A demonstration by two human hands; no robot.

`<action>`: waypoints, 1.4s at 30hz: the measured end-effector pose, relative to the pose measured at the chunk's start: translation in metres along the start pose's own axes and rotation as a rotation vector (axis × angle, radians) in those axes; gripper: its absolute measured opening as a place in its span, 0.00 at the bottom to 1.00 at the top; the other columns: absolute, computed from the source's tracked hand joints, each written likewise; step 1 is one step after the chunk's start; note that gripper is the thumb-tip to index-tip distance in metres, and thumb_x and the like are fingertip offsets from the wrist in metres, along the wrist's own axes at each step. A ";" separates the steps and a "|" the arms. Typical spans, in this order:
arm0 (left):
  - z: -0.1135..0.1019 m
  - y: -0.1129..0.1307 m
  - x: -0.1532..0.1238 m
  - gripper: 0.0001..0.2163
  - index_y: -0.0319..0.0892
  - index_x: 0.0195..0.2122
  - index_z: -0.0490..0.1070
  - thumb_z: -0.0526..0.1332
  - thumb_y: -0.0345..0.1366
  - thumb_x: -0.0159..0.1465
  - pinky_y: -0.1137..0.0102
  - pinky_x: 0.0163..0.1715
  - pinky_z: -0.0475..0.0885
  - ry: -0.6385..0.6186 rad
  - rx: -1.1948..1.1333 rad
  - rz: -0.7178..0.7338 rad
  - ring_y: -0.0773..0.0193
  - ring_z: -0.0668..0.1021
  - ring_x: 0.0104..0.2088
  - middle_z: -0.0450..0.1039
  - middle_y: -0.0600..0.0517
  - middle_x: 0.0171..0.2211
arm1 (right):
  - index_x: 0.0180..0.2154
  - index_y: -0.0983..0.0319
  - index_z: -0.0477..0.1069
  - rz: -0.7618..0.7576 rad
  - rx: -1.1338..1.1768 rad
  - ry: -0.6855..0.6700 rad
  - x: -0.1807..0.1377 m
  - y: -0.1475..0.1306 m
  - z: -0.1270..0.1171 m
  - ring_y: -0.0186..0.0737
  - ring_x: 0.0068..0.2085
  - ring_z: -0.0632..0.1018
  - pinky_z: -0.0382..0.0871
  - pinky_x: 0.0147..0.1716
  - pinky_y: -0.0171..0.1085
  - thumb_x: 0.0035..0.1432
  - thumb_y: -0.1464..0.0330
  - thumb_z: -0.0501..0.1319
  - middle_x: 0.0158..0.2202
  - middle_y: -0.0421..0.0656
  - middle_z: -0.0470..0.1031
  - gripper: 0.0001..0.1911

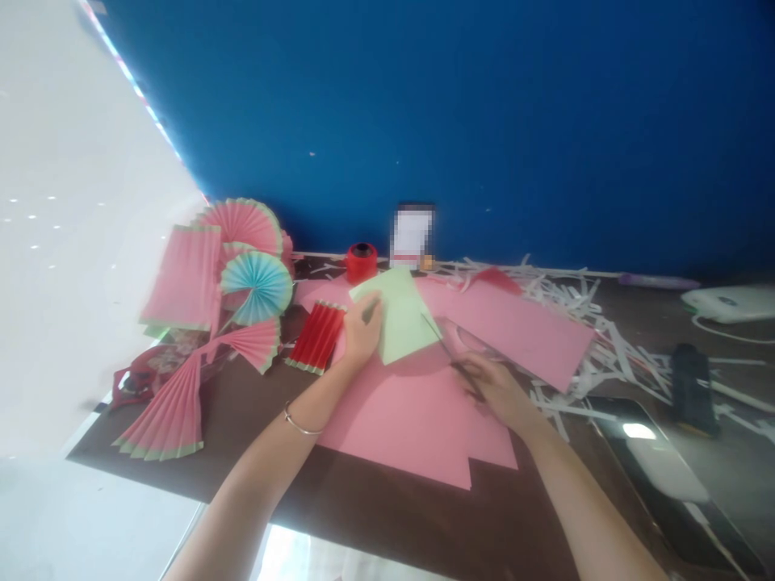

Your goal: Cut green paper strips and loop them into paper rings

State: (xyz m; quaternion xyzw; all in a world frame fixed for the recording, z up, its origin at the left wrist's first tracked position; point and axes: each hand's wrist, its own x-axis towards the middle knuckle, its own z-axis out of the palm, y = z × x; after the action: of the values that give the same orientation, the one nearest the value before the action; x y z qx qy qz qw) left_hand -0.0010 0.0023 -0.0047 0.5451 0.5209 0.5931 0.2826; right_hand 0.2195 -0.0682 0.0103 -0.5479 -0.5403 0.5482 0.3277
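My left hand [362, 329] pinches the left edge of a light green paper sheet [400, 316] and holds it raised over pink paper sheets [417, 411] on the dark table. My right hand [493, 387] is closed around scissors [451, 351], whose blades touch the green sheet's right edge. A bangle circles my left wrist. The picture is blurred, so the fingers around the scissors show only roughly.
Pleated pink and blue paper fans [242, 266] and a red pleated piece [316, 336] lie at the left. A red tape roll [362, 261] stands by the blue wall. White paper strips [581, 323], a black object [690, 387], a white device [730, 303] and a phone [659, 468] lie at the right.
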 end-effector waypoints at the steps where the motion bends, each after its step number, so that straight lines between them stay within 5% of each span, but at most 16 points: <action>1: 0.000 0.000 0.000 0.12 0.40 0.43 0.72 0.57 0.37 0.61 0.61 0.54 0.65 -0.003 0.000 -0.005 0.58 0.74 0.49 0.74 0.45 0.45 | 0.33 0.58 0.68 -0.004 -0.002 -0.001 -0.001 -0.001 0.000 0.29 0.21 0.67 0.60 0.16 0.28 0.47 0.55 0.62 0.25 0.38 0.69 0.16; 22: 0.000 0.000 0.000 0.12 0.40 0.44 0.73 0.57 0.37 0.61 0.62 0.53 0.66 -0.002 -0.005 -0.021 0.59 0.74 0.48 0.74 0.46 0.45 | 0.34 0.59 0.69 -0.042 -0.070 0.024 -0.001 -0.001 -0.001 0.29 0.19 0.65 0.59 0.14 0.28 0.47 0.55 0.63 0.23 0.38 0.69 0.16; 34: 0.001 0.006 -0.004 0.11 0.41 0.43 0.73 0.58 0.36 0.60 0.61 0.53 0.66 -0.079 -0.045 -0.026 0.58 0.74 0.48 0.75 0.46 0.44 | 0.30 0.60 0.66 -0.030 0.101 -0.014 -0.005 -0.015 0.009 0.27 0.15 0.63 0.56 0.13 0.29 0.47 0.53 0.61 0.16 0.33 0.62 0.17; 42: 0.003 0.012 -0.008 0.11 0.40 0.42 0.73 0.58 0.36 0.60 0.61 0.52 0.67 -0.101 -0.045 -0.037 0.58 0.74 0.48 0.75 0.45 0.43 | 0.24 0.60 0.62 -0.039 0.132 -0.051 -0.002 -0.014 0.011 0.29 0.17 0.66 0.56 0.13 0.30 0.51 0.53 0.59 0.19 0.36 0.65 0.17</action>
State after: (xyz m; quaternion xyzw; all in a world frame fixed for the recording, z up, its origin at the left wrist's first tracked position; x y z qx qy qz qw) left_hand 0.0064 -0.0076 0.0030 0.5582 0.5023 0.5711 0.3317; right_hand 0.2067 -0.0701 0.0220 -0.5003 -0.5219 0.5897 0.3600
